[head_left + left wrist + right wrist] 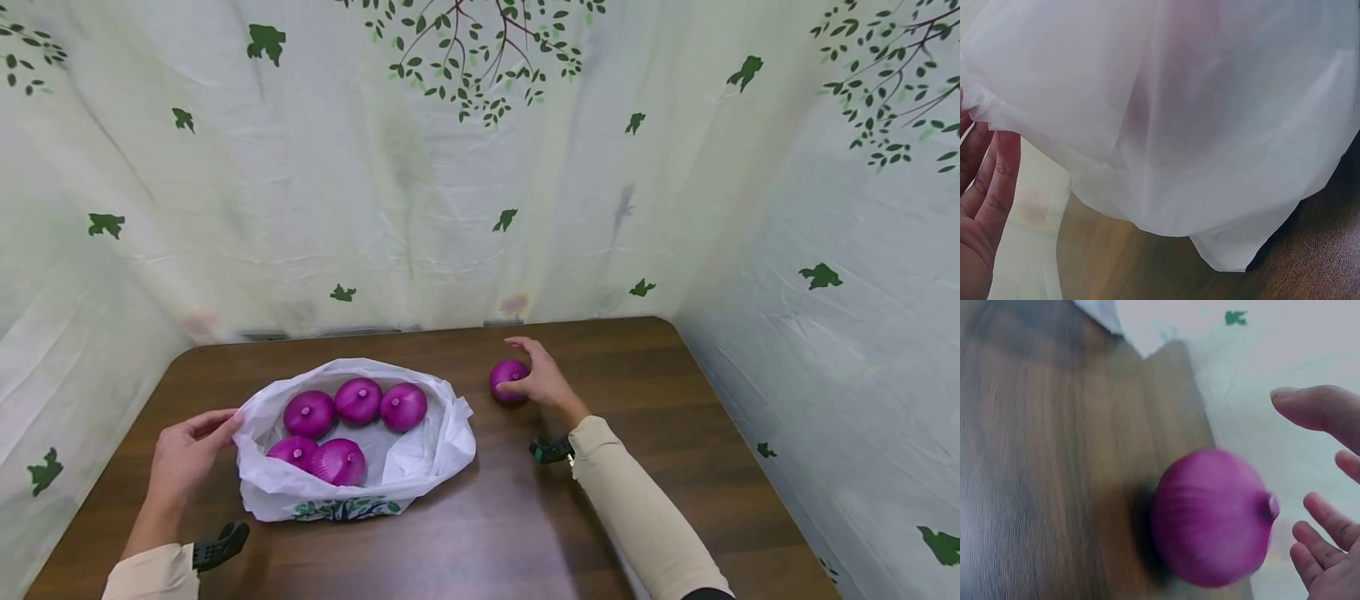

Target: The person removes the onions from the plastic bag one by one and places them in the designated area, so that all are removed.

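Onion (1210, 515), right hand (546, 379) near, fingers (1330, 521) spread

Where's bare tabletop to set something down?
Free: table between right sleeve and right edge; also in front of the bag, left of that sleeve. Crowded: inside the bag, five onions; bag's left rim, left hand; loose onion, right hand close by.

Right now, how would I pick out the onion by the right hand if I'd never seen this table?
On the brown table, find the white bag. To its right in the head view, beside the open right hand, sits a round purple onion. It is the only one outside the bag; the five other visible onions sit inside.
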The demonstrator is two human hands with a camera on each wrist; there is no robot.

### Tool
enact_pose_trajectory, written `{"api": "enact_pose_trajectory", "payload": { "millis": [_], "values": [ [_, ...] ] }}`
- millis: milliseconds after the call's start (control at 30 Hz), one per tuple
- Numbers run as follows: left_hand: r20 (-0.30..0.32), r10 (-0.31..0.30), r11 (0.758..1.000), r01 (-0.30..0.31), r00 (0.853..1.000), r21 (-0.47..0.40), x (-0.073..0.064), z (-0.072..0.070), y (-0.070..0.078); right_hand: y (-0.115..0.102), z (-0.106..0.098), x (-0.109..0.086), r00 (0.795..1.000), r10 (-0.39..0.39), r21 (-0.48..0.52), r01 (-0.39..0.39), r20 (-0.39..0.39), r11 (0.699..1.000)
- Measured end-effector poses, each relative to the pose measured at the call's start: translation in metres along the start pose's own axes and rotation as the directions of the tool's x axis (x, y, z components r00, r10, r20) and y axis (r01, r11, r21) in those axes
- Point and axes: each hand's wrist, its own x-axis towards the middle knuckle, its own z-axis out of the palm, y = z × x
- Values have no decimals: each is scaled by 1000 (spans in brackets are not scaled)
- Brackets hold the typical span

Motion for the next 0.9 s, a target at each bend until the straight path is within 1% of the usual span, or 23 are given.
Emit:
{"api": "enact_pose_trajectory", "payload": {
  "millis": [167, 267, 467, 733, 900],
  "values": [
    [1, -3, 1000, 3, 1000, 3, 0, 0, 0, -11, 6, 1, 1000, -4, 1, 4, -13, 1000],
    [-2, -2, 1000, 2, 1000, 3, -1, -1, 1, -18, 10, 1, 1000, -18, 23, 18, -10, 1000],
    [1, 10, 1000, -10, 1000, 3, -3, -1, 2, -31, 15, 1, 997, -75, 46, 74, 17, 996],
    [-18, 14, 1000, -15, 1000, -4, -2, -2, 1, -44, 22, 1, 991, -120, 65, 116, 56, 991],
    [-10, 11, 1000, -11, 1000, -5, -2, -2, 0, -50, 28, 0, 988, -135, 76, 129, 79, 989]
  ]
}}
